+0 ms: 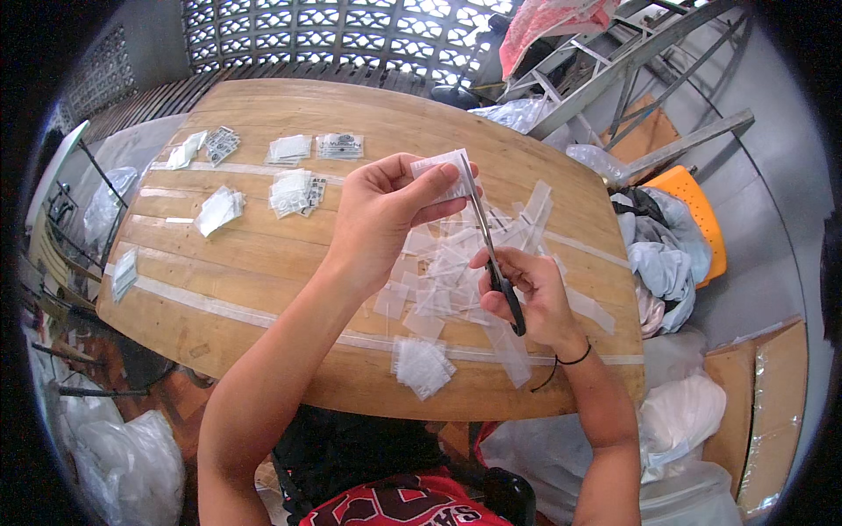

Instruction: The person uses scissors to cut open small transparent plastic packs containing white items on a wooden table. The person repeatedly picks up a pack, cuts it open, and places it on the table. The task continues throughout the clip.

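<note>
Between the thumb and fingers of my left hand (388,197) is a small stack of white printed film labels (434,167), raised above the table. My right hand (533,289) grips black-handled scissors (490,243), their blades pointing up along the right edge of the labels. Under both hands lies a loose heap of translucent film offcuts (447,276). A pile of cut white labels (421,365) rests near the table's front edge, below the heap.
Several small label stacks sit on the left of the wooden table (250,276), among them one white stack (220,210) and one with dark print (340,146). Right of the table are an orange plastic chair (707,223) with clothes, a ladder (592,72) and cardboard (756,407).
</note>
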### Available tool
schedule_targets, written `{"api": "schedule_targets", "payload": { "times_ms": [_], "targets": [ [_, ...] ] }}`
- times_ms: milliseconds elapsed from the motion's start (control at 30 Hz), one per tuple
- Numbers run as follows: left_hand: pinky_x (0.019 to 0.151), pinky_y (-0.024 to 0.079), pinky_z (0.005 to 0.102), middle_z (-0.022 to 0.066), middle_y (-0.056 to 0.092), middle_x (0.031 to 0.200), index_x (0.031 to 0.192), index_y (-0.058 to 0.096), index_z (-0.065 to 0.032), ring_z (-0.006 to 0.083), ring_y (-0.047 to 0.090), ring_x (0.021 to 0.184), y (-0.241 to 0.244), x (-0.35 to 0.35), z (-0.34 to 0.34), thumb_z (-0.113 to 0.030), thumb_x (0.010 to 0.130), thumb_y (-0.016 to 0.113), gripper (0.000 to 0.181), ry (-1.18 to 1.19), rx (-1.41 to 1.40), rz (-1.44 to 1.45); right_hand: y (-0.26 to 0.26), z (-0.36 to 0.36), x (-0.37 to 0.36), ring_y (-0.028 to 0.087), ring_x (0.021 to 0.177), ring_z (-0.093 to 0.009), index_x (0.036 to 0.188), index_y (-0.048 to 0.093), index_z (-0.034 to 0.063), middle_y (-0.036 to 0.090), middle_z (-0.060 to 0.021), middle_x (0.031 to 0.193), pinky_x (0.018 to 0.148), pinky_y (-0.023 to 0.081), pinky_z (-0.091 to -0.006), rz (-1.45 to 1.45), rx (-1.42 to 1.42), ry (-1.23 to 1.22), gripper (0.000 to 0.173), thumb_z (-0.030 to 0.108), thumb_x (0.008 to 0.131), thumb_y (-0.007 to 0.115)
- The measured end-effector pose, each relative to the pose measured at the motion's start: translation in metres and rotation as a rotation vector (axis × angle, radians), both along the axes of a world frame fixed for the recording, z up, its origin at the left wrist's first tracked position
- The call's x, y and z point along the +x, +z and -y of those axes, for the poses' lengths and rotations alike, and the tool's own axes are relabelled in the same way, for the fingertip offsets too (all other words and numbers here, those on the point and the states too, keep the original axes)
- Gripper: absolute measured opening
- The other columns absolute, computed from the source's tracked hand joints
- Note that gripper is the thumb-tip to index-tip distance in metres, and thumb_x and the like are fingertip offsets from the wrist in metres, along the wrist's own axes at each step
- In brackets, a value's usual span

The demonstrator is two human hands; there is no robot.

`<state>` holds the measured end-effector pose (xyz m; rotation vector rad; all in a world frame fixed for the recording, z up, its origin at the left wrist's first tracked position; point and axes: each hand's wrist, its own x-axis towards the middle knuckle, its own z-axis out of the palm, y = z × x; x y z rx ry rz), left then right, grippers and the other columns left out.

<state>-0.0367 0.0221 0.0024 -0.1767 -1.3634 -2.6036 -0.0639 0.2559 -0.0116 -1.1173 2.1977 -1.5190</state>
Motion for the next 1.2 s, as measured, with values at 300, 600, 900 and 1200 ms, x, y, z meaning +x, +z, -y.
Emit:
{"api": "schedule_targets", "payload": {
  "times_ms": [300, 600, 900, 1200],
  "targets": [
    [0.088, 0.061, 0.0339, 0.0204, 0.072, 0.115, 0.099, 0.067, -0.0004, 0.0293, 0.073, 0.103, 0.001, -0.0003, -0.0028, -0.013, 0.098, 0.066, 0.013, -0.018, 0.01, 0.001, 0.0063, 0.0004, 0.0046, 0.059, 0.061, -0.005, 0.112, 0.067, 0.0034, 0.066, -0.0008, 0.071, 0.057, 0.047, -0.0231, 0.008, 0.028, -0.057, 0.036, 0.012, 0.081, 0.084],
    [0.081, 0.061, 0.0308, 0.0194, 0.072, 0.115, 0.1, 0.066, -0.0008, 0.0276, 0.073, 0.103, 0.001, 0.0012, -0.0021, -0.015, 0.099, 0.066, 0.014, -0.017, 0.008, -0.003, 0.007, 0.0, 0.0043, 0.058, 0.061, -0.005, 0.111, 0.067, 0.0022, 0.066, -0.0017, 0.071, 0.056, 0.046, -0.0236, -0.011, 0.032, -0.043, 0.035, 0.016, 0.083, 0.084],
    [0.079, 0.061, 0.0297, 0.0184, 0.073, 0.115, 0.1, 0.066, -0.0017, 0.0242, 0.073, 0.102, -0.0013, 0.0005, -0.0016, -0.016, 0.098, 0.067, 0.014, -0.007, -0.021, 0.009, 0.0052, 0.0003, 0.0046, 0.059, 0.061, -0.005, 0.111, 0.067, 0.0026, 0.066, -0.0019, 0.071, 0.056, 0.046, -0.0236, -0.006, 0.02, -0.051, 0.035, 0.015, 0.082, 0.084],
    [0.077, 0.06, 0.0282, 0.0179, 0.073, 0.114, 0.1, 0.067, -0.0022, 0.0221, 0.073, 0.101, 0.0014, 0.001, -0.0005, -0.017, 0.097, 0.069, 0.015, -0.013, -0.039, -0.015, 0.0075, 0.0006, 0.0062, 0.06, 0.06, -0.005, 0.11, 0.068, 0.0027, 0.066, -0.0017, 0.069, 0.055, 0.047, -0.0235, -0.003, 0.039, -0.071, 0.034, 0.01, 0.081, 0.084]
  ]
}}
